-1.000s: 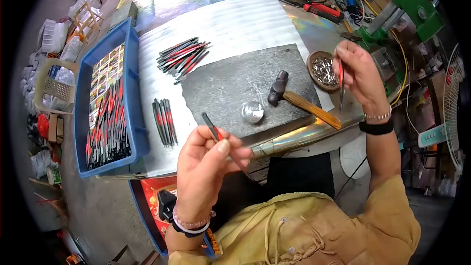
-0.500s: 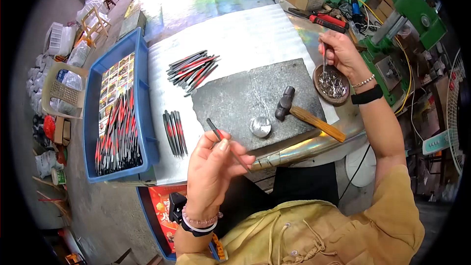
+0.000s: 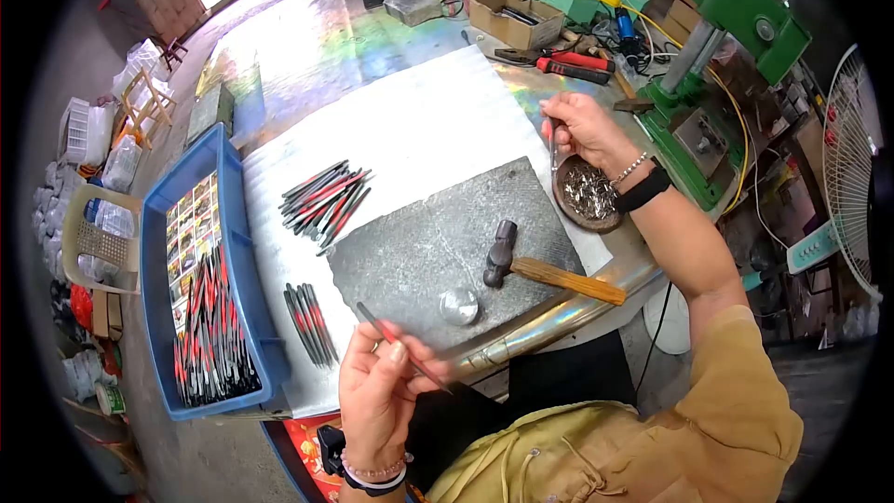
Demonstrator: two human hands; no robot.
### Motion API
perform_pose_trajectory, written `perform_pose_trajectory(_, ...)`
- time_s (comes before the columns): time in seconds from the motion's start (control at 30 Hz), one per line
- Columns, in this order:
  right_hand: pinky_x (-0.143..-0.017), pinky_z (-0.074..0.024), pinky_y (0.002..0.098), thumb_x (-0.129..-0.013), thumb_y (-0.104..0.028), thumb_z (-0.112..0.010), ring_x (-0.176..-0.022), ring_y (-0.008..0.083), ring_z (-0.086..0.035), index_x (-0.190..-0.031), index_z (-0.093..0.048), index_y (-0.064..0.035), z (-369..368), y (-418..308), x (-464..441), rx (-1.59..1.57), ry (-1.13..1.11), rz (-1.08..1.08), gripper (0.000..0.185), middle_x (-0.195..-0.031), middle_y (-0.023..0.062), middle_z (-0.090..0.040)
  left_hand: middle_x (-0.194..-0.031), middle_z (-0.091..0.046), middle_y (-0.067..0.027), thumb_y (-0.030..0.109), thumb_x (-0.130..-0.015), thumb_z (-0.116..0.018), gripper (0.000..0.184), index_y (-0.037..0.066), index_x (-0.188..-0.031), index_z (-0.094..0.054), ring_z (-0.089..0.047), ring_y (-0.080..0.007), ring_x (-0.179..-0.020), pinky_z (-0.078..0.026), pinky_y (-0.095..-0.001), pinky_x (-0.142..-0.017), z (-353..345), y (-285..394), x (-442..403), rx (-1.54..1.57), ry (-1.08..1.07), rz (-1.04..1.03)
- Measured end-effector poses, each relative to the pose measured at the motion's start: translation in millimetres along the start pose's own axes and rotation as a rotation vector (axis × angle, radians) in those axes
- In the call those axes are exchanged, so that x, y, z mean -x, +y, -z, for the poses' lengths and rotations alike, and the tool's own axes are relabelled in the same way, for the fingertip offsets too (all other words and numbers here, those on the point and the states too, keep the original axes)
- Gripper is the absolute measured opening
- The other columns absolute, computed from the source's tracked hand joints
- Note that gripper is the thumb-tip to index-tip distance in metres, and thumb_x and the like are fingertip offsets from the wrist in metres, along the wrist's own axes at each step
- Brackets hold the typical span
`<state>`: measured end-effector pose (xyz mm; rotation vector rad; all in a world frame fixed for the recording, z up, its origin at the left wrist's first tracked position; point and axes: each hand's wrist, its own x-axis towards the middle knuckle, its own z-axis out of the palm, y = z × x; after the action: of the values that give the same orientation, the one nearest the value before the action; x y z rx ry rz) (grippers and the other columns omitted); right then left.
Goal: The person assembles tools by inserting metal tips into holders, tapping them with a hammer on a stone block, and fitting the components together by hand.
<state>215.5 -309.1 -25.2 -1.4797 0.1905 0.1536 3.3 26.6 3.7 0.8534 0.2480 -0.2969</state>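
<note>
Between thumb and fingers, my left hand [image 3: 380,380] pinches a thin black-and-red pen-like stick [image 3: 377,326], held slantwise in front of the slab's near edge. My right hand [image 3: 582,129] is closed on slim metal tweezers [image 3: 554,151], their tip at the left rim of a brown bowl [image 3: 610,222]. Small shiny metal pieces [image 3: 589,188] fill that bowl. Whether the tweezers grip a piece is too small to tell. On the grey stone slab [image 3: 410,242] lie a wooden-handled hammer [image 3: 568,279] and a round, shiny clear object [image 3: 459,305].
Similar sticks lie in a loose pile [image 3: 326,200] and a neat row [image 3: 310,326] on white foam sheet [image 3: 410,112]. A blue bin [image 3: 270,317] at left holds many more. Red-handled pliers [image 3: 573,67], a cardboard box [image 3: 512,23] and a green press [image 3: 694,84] stand beyond.
The view has shifted, so the table things appear further left and lower. My right hand has drawn the tweezers from the metal pieces to the bowl's left rim. My left hand still holds its stick.
</note>
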Motion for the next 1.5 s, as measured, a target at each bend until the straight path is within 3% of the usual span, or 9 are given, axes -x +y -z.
perform_pose_trajectory(0.4,-0.039,-0.0392,0.0179,-0.090,-0.017,-0.058,-0.046,0.0023,-0.047,-0.086,-0.052,-0.0062,-8,11,-18,0.128,-0.010,0.037,0.013,-0.069,0.0014,-0.060,-0.090,-0.060,-0.0155,0.002,-0.089,-0.053,0.023,0.003,-0.110,-0.043,-0.067,-0.0272,-0.078,-0.059,-0.0328,-0.064,3,-1,1,-0.029,-0.006,0.014)
perform_pose_trajectory(0.63,-0.051,-0.0442,0.0191,-0.086,-0.011,-0.059,-0.066,0.0051,-0.053,-0.114,-0.048,-0.0013,-20,4,0,0.362,0.135,0.183,0.032,-0.090,0.0019,-0.056,-0.093,-0.059,-0.0139,0.002,-0.088,-0.055,0.025,0.004,-0.110,-0.043,-0.066,-0.0263,-0.084,-0.059,-0.0336,-0.068,-6,5,2,-0.051,0.020,-0.034)
perform_pose_trajectory(0.73,-0.063,-0.0433,0.0188,-0.085,-0.010,-0.058,-0.076,0.0044,-0.051,-0.112,-0.049,-0.0026,-25,-8,42,0.456,-0.003,0.394,0.030,-0.098,0.0020,-0.054,-0.096,-0.059,-0.0134,-0.001,-0.089,-0.053,0.027,0.005,-0.112,-0.041,-0.064,-0.0273,-0.090,-0.057,-0.0346,-0.076,-3,8,3,-0.025,-0.018,-0.070)
perform_pose_trajectory(0.8,-0.055,-0.0399,0.0195,-0.081,-0.011,-0.063,-0.066,0.0038,-0.046,-0.107,-0.051,-0.0015,-32,-10,82,0.606,-0.092,0.531,0.030,-0.092,0.0016,-0.054,-0.096,-0.059,-0.0135,-0.001,-0.089,-0.053,0.026,0.005,-0.111,-0.041,-0.064,-0.0267,-0.089,-0.056,-0.0336,-0.076,-3,7,0,-0.055,-0.011,-0.139)
perform_pose_trajectory(0.83,-0.060,-0.0415,0.0196,-0.080,-0.012,-0.064,-0.072,0.0046,-0.048,-0.107,-0.053,-0.0019,-40,-20,112,0.624,-0.129,0.363,0.030,-0.091,0.0010,-0.054,-0.096,-0.059,-0.0136,0.000,-0.089,-0.054,0.026,0.005,-0.111,-0.041,-0.064,-0.0264,-0.089,-0.056,-0.0331,-0.075,-4,6,-2,-0.070,-0.013,-0.170)
perform_pose_trajectory(0.97,-0.082,-0.0460,0.0380,-0.076,-0.015,-0.066,-0.095,0.0295,-0.054,-0.113,-0.048,0.0007,-51,-21,175,1.071,-0.305,0.581,0.043,-0.107,0.0182,-0.052,-0.094,-0.060,-0.0135,0.002,-0.089,-0.055,0.024,0.006,-0.108,-0.041,-0.064,-0.0247,-0.087,-0.054,-0.0313,-0.074,-8,4,-9,-0.205,0.026,-0.255)
perform_pose_trajectory(1.03,-0.083,-0.0450,0.0372,-0.072,-0.009,-0.064,-0.097,0.0312,-0.052,-0.111,-0.048,0.0016,-57,-16,188,1.318,-0.262,0.710,0.043,-0.107,0.0172,-0.051,-0.093,-0.060,-0.0134,0.003,-0.090,-0.056,0.023,0.006,-0.107,-0.041,-0.064,-0.0241,-0.085,-0.054,-0.0308,-0.072,-16,2,-12,-0.246,0.032,-0.297)
perform_pose_trajectory(1.23,-0.075,-0.0461,0.0369,-0.067,-0.003,-0.060,-0.091,0.0290,-0.052,-0.111,-0.046,0.0020,-62,-4,199,1.441,-0.192,0.703,0.046,-0.097,0.0141,-0.049,-0.093,-0.057,-0.0108,-0.002,-0.089,-0.053,0.023,0.005,-0.107,-0.039,-0.062,-0.0208,-0.087,-0.052,-0.0334,-0.080,-30,-4,-22,-0.336,-0.020,-0.407)
perform_pose_trajectory(1.5,-0.061,-0.0481,0.0393,-0.074,-0.003,-0.058,-0.071,0.0327,-0.059,-0.113,-0.046,0.0009,-54,-7,203,1.206,-0.281,0.522,0.041,-0.092,0.0159,-0.051,-0.093,-0.057,-0.0106,-0.005,-0.089,-0.052,0.021,0.002,-0.105,-0.040,-0.062,-0.0192,-0.087,-0.051,-0.0308,-0.081,-38,-8,-30,-0.467,-0.090,-0.497)
